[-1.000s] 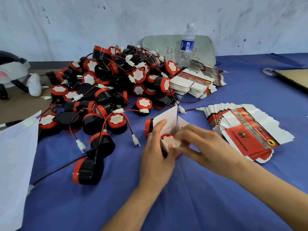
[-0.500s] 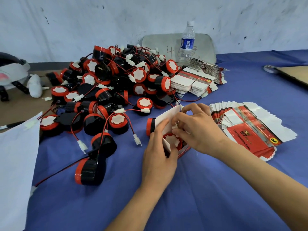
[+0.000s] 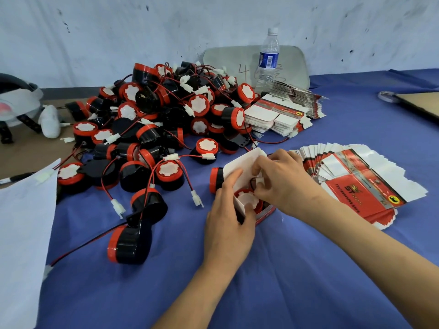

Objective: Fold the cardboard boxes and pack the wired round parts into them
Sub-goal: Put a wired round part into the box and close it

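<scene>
- Now left hand is gripping the white-and-red cardboard box by its wall.
- Right hand is pinching the wire of the red-black round plastic part.
- Card is likely buckling easily; hold creases.

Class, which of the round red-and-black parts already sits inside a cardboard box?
The round part between the left hand and right hand, white face up in the open box; the rest lie loose, unboxed.
</scene>
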{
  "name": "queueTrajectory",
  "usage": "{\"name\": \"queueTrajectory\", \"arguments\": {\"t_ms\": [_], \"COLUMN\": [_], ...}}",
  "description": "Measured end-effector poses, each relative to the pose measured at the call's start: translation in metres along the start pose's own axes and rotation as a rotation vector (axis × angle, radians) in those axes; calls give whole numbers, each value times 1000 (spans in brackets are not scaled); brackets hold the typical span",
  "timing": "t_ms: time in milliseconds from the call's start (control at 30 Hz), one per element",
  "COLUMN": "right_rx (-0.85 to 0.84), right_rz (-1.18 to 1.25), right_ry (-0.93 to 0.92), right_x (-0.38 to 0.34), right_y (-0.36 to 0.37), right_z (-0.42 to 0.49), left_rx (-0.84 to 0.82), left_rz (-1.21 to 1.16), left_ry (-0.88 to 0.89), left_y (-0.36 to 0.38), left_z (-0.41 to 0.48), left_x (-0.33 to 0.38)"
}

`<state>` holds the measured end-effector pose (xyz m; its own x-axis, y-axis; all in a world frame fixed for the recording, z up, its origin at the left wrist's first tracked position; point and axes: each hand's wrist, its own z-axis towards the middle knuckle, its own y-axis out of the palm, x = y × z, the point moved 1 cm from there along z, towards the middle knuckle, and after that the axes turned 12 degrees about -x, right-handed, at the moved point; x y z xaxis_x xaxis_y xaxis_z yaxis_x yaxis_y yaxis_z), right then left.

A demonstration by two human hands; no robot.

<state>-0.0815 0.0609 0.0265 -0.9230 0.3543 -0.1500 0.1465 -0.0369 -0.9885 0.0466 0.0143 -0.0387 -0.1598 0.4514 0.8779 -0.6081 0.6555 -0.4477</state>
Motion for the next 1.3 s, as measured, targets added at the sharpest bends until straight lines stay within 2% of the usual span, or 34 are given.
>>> {"name": "queueTrajectory", "arguments": {"t_ms": [133, 200, 267, 467, 733, 833, 1000, 1133, 1200, 1300], "right_rx": [-10, -27, -55, -86, -85, -30, 152, 172, 248, 391], "right_rz": [173, 182, 135, -208, -142, -40, 197, 339, 447, 379], "right_ry": [30, 42, 24, -126, -108, -84, -109, -99, -95, -125], "right_x": [-5, -3, -1, 5, 8, 8, 1, 6, 9, 9], "right_y": [-4, -7, -8, 6, 13, 19, 33, 45, 49, 50], "right_z": [-3, -4, -5, -7, -11, -17, -34, -33, -34, -33], "left_rx": [1, 7, 13, 10, 26, 25, 26, 1, -37, -71], "left_rz": [-3, -15, -14, -16, -28, -64, -86, -91, -151, -320], "left_ry": [5, 15, 19, 8, 17, 14, 21, 65, 99, 133], "left_y": [0, -1, -1, 0, 0, 0, 0, -1, 0, 1], "left_z": [-1, -1, -1, -1, 0, 0, 0, 1, 1, 0], "left_x": [-1, 0, 0, -2, -2, -3, -5, -4, -2, -4]}}
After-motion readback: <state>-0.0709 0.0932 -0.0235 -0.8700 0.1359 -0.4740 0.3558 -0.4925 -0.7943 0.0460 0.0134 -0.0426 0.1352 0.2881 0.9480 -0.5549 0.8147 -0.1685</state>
